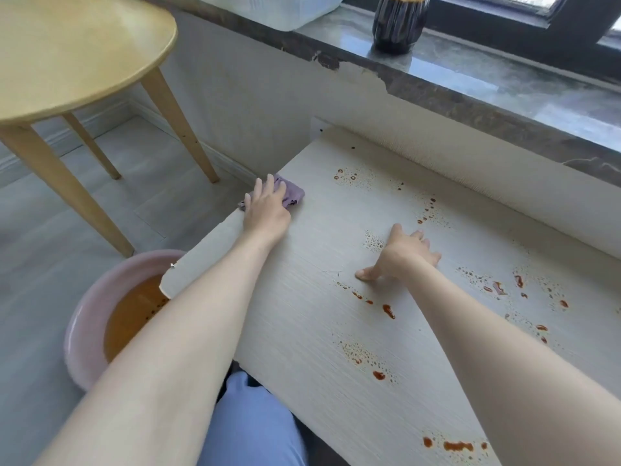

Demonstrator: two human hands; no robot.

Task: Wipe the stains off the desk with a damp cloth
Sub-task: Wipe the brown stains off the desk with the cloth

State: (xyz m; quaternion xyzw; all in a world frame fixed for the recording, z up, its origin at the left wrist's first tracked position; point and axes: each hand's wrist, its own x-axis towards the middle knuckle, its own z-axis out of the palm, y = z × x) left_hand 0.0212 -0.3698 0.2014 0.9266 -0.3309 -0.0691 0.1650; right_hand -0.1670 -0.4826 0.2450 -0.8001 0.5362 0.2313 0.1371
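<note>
Left hand [267,213] is flat on the purple cloth [293,194], fingers fairly straight and spread, pressing it down at the desk's [302,297] far left edge; the cloth bunches out beyond the fingertips. Right hand [403,253] grips nothing; it is propped on the desk mid-surface, thumb out to the left, fingers loosely bent. Red-brown stains [388,311] are all over the right half, in drops and streaks, some just below the right thumb and well apart from the cloth. Down on the floor to the left is a pink basin [84,317] of brownish water, beside a round wooden table [84,45]. Behind, on the sill [504,79], stand a dark vase [398,25] and a white box [275,11].
</note>
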